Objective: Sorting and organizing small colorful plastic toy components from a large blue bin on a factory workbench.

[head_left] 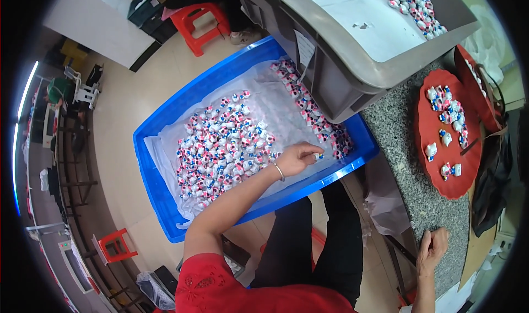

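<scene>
1 small white figurine [318, 156] is pinched in the left hand [297, 157] fingertips, inside the blue crate [165, 203] over its white liner [281, 120]. Dozens of like figurines [223, 147], too many to count, fill the crate. The right hand [432, 247], closed and grasping nothing, rests on the granite counter [397, 142]. 1 red tray [435, 170] holds about 12 more. The grey bin [341, 70] hides part of the crate.

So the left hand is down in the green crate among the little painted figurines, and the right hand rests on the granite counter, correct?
Not quite: the crate is blue, not green, as the head view shows. The rest holds: the left hand is down in it, pinching one of the little painted figurines on the white liner, and the right hand rests on the granite counter.
</scene>
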Action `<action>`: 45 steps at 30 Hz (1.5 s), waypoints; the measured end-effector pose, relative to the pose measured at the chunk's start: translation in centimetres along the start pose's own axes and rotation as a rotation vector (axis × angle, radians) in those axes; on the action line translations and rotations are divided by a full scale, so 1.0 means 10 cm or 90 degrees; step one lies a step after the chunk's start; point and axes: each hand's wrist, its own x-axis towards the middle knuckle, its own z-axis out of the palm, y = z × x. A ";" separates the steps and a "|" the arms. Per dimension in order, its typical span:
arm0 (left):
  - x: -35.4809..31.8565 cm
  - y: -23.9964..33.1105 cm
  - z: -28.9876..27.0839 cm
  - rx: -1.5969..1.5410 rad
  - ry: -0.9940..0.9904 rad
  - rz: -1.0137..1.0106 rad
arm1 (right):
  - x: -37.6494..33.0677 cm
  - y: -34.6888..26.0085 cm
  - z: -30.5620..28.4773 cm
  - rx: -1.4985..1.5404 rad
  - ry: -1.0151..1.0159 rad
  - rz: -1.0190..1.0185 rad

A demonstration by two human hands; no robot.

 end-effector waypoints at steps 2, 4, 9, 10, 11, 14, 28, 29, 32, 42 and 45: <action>0.07 0.19 0.10 0.063 0.016 0.040 | 0.01 0.05 -0.01 0.000 0.002 0.002; 0.15 0.27 0.18 0.128 0.038 0.080 | 0.04 0.10 0.00 0.003 0.003 -0.001; 0.34 0.21 0.26 0.422 0.171 0.315 | 0.10 0.20 0.02 0.007 -0.002 -0.009; 0.38 0.17 0.25 0.422 0.170 0.314 | 0.10 0.20 0.02 0.008 -0.002 -0.008; 0.42 0.13 0.25 0.451 0.152 0.342 | 0.10 0.21 0.02 0.008 -0.002 -0.010; 0.48 0.09 0.21 0.509 0.125 0.380 | 0.09 0.17 0.04 0.012 -0.001 -0.009; -0.21 0.11 -1.07 0.618 0.340 0.060 | -0.14 -0.08 -0.06 0.006 -0.002 0.027; -0.23 0.04 -1.16 0.641 0.316 0.002 | -0.14 -0.09 -0.06 0.003 0.002 0.022; -0.11 0.15 -1.28 0.657 0.210 -0.143 | -0.14 -0.08 -0.01 0.003 0.005 0.013; 0.02 0.21 -0.87 0.224 0.103 0.080 | -0.05 -0.05 0.15 -0.010 -0.003 0.016; 0.04 0.13 -0.34 -0.018 0.029 0.147 | -0.04 0.00 0.23 -0.011 -0.005 0.011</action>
